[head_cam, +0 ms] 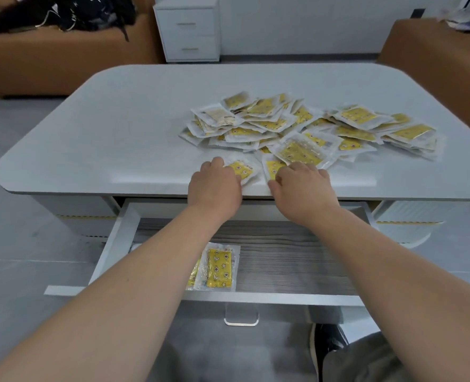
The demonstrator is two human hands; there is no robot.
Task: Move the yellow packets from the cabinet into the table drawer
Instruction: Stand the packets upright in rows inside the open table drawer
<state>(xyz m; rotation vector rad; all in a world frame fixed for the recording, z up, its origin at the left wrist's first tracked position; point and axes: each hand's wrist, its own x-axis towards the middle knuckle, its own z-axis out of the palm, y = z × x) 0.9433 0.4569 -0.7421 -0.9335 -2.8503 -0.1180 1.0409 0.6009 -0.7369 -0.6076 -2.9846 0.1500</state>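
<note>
Nearest to us was a grey trouser leg with a dark shoe on the grey floor. Just beyond it we saw the clear handle of the table drawer, which stood pulled out. Inside, towards its left, a yellow packet lay flat on the striped liner. A second packet lay beside it, partly hidden by the left forearm.

Both bare arms reached over the drawer to the near edge of the white table. The left hand lay knuckles up, its fingers curled down onto the near-left packet. We could not tell whether it gripped that packet or only pressed on it. The right hand pinched the near-right packet, with bent fingers on top and the thumb at its near edge. The two hands were close together but apart.

Behind them, a loose pile of yellow packets in clear wrappers spread across the right half of the tabletop, many of them overlapping.

Farther off, we saw a white cabinet with two shut drawers against the wall. Left of it was a brown sofa with a black bag on top. Another brown seat stood at the right.
</note>
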